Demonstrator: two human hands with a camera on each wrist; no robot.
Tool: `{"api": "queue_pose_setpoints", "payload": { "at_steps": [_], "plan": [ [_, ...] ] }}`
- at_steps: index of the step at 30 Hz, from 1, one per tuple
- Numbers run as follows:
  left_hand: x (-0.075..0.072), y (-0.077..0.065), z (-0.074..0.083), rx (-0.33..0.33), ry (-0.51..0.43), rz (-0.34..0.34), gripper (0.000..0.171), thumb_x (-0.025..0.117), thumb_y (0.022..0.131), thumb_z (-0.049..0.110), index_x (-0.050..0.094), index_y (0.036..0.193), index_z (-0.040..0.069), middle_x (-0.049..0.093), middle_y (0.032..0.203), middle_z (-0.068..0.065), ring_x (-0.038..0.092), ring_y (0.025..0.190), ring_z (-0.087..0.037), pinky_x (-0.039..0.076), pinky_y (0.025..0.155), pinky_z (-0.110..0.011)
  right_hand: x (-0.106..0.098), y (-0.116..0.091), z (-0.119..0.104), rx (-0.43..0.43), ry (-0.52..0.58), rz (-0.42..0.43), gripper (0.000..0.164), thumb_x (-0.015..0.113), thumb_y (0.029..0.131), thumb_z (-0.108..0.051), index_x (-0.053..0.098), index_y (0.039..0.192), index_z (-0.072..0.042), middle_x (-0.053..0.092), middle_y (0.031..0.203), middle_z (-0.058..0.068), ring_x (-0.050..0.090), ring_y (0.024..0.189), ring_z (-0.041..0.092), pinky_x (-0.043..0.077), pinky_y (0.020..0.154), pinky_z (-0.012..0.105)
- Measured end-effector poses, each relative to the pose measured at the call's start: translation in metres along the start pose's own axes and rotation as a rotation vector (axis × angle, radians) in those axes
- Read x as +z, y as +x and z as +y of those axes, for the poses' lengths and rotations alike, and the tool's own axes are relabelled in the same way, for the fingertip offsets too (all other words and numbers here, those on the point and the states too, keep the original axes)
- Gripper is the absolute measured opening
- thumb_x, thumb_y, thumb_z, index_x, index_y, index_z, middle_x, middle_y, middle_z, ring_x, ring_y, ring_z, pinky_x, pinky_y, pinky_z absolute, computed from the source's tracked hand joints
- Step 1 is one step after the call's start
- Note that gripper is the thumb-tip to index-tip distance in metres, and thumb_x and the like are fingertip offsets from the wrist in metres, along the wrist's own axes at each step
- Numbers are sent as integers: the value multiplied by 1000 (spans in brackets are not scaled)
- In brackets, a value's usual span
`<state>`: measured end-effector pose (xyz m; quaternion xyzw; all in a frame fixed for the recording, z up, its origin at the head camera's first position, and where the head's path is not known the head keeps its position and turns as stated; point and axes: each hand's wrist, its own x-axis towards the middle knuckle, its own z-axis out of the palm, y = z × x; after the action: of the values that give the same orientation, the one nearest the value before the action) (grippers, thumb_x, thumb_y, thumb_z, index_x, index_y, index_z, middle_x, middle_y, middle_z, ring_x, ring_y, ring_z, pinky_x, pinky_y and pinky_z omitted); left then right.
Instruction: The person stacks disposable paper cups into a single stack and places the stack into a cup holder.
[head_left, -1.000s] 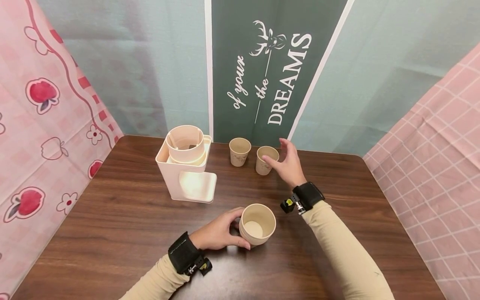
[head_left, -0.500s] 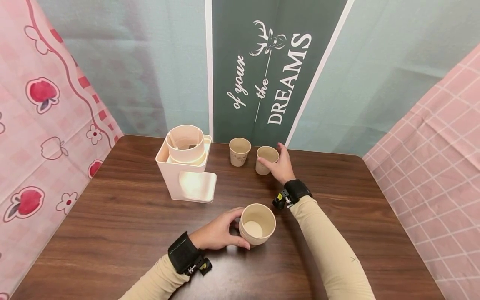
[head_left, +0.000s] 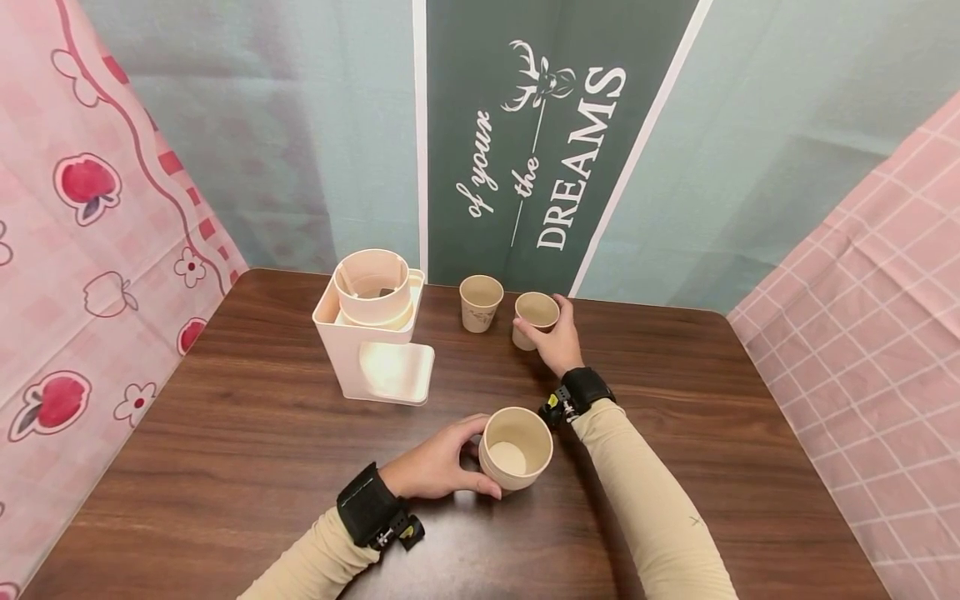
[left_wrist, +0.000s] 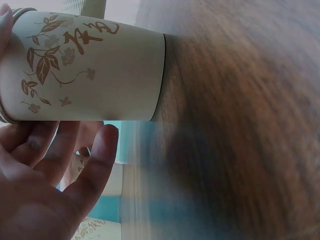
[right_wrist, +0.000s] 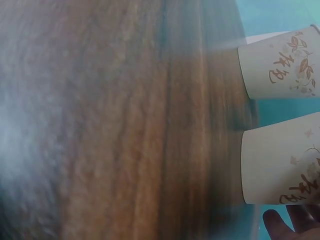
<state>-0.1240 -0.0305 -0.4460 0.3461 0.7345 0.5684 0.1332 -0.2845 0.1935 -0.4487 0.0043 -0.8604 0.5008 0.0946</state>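
My left hand (head_left: 452,463) grips a beige paper cup (head_left: 517,450) from its left side, near the middle of the table. In the left wrist view this cup (left_wrist: 100,70) shows brown leaf and flower print, with its base right at the tabletop. Farther back, my right hand (head_left: 555,337) curls round another paper cup (head_left: 525,333), thumb at the front and fingers on the right. The right wrist view has that cup (right_wrist: 275,160) upright on the table, fingertips (right_wrist: 277,225) against its side. A third matching cup (head_left: 478,307) stands just to its left.
A pale pink dispenser-like holder (head_left: 345,358) with a round open top and a lit base plate (head_left: 401,373) stands left of the cups. The brown wooden table (head_left: 247,450) meets a green and blue curtain (head_left: 487,242) at the back. Pink cloths (head_left: 862,333) hang at both sides.
My right hand has moved left and closed in round the rear right cup. My left hand and its cup have stayed in place.
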Motion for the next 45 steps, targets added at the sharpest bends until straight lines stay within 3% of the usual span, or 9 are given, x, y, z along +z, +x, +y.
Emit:
{"api": "queue_pose_setpoints", "payload": {
  "at_steps": [9,23,35,42,45],
  "plan": [
    [0,0,0,-20,-16,-1,73,81,70,32,50,135,16,55,129,0,55,109,-17,50,89,-27,3,-2,-2,-25,36,5,82,74,79,-36,29,140,-4,48,130,19,50,117,28,42,100,41],
    [0,-1,1,-25,-10,-2,74,82,70,29,50,135,14,55,128,1,56,108,-13,50,89,-26,3,-4,-2,-17,52,-3,82,72,81,-37,28,142,-7,48,130,18,49,118,26,40,101,39],
    [0,0,2,-22,-3,3,75,82,69,31,50,135,15,56,126,1,55,109,-15,51,88,-27,-7,-11,-18,-55,79,-38,84,70,84,-35,23,147,-4,46,133,22,49,118,30,42,99,42],
    [-4,-2,33,-40,-35,1,71,81,69,8,50,133,1,56,126,-14,55,110,-29,51,90,-32,-13,-8,-16,-86,67,-7,84,70,83,-38,26,147,-6,45,135,20,48,119,30,42,98,44],
    [-5,-2,33,-44,-37,0,71,81,70,9,50,133,0,56,126,-15,56,109,-29,51,90,-32,-17,-10,-22,-84,52,-7,85,71,82,-39,28,147,-6,46,136,18,47,119,27,42,99,42]
  ]
}}
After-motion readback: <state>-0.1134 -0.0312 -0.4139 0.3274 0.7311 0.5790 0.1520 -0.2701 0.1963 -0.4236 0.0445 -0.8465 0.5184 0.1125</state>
